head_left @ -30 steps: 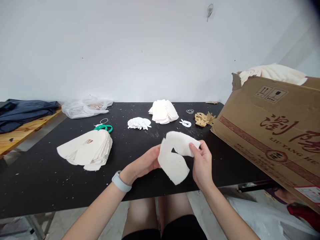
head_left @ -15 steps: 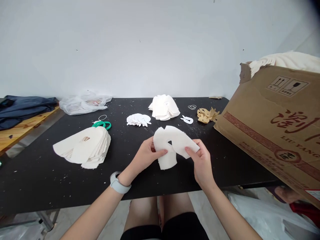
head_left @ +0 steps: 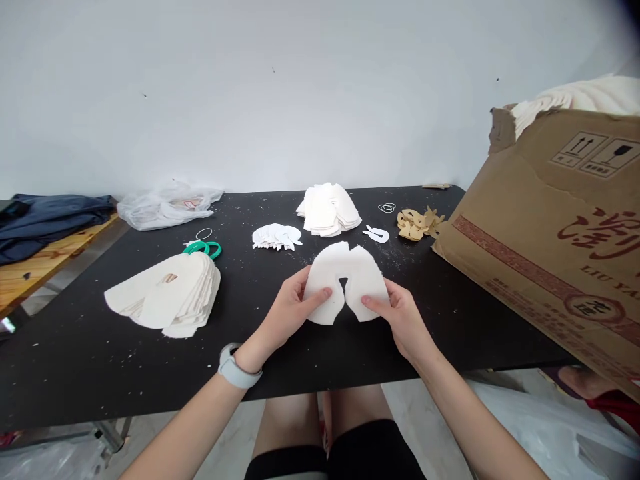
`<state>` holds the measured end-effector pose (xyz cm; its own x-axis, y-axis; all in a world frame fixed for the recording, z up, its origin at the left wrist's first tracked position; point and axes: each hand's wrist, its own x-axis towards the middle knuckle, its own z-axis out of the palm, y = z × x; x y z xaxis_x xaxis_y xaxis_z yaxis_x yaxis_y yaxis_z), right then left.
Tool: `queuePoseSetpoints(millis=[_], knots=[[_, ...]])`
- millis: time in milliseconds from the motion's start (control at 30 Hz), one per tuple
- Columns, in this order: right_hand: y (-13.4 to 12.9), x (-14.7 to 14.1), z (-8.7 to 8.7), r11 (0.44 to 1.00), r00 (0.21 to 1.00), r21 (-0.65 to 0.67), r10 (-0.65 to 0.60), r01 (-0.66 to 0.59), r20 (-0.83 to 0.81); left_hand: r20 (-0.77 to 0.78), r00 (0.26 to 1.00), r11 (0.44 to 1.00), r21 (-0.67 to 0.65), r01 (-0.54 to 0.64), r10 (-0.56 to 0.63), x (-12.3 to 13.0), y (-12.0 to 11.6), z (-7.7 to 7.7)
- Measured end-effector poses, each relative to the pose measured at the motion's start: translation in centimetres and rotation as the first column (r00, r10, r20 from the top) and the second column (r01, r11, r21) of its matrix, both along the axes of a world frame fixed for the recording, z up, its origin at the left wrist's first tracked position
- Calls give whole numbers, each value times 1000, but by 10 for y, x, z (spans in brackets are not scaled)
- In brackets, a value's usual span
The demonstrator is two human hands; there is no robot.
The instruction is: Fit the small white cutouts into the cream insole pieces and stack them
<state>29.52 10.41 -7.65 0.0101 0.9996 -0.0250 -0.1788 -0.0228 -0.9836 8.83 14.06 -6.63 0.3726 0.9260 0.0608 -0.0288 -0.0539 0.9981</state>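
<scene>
Cutout (head_left: 330,287) partly covered by left hand (head_left: 293,307) and right hand (head_left: 400,313). Box (head_left: 540,227) cut off by right edge. Sheets (head_left: 575,100) inside partly hidden by box wall. Cloth (head_left: 50,217) cut off at left edge. Bag (head_left: 167,207) contents too blurred to tell. Red item (head_left: 617,403) under box mostly hidden.

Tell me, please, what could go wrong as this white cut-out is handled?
The white cut-out has a narrow slit and could tear there if the left hand and right hand pull apart. The loose stack nearby, with scissors at its edge, might slide if bumped.
</scene>
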Motion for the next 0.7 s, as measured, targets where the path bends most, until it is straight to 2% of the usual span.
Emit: queuePoseSetpoints(millis=[167, 267, 367, 400, 467, 533, 567, 633, 700], knots=[[1, 1, 1, 994, 996, -105, 18, -26, -83, -2, 999, 999, -22, 32, -32, 1, -1, -1], [1, 1, 4, 979, 983, -174, 77, -106, -166, -12, 999, 999, -21, 42, -43, 2, -1, -2], [1, 1, 6, 966, 968, -181, 148, -186, -204, 2, 999, 999, -3, 49, -49, 2, -1, -3], [0, 2, 7, 970, 972, -161, 153, -182, -179, 17, 999, 999, 12, 51, -51, 2, -1, -3], [-2, 5, 6, 990, 992, -52, 127, -128, -27, 25, 999, 996, 78, 46, -49, 0, 0, -3], [-4, 11, 4, 981, 969, 174, 39, -83, 242, -28, 999, 979, 199, 50, -46, -3, 3, -5], [-6, 15, 2, 948, 917, 300, -20, -109, 398, -99, 994, 960, 274, 66, -40, -6, 5, -6], [-11, 23, -2, 849, 725, 451, -125, -275, 678, -316, 948, 899, 419, 123, 18, -10, 9, -8], [-17, 31, -6, 783, 485, 408, -157, -469, 860, -519, 842, 835, 522, 176, 147, -14, 12, -9]])
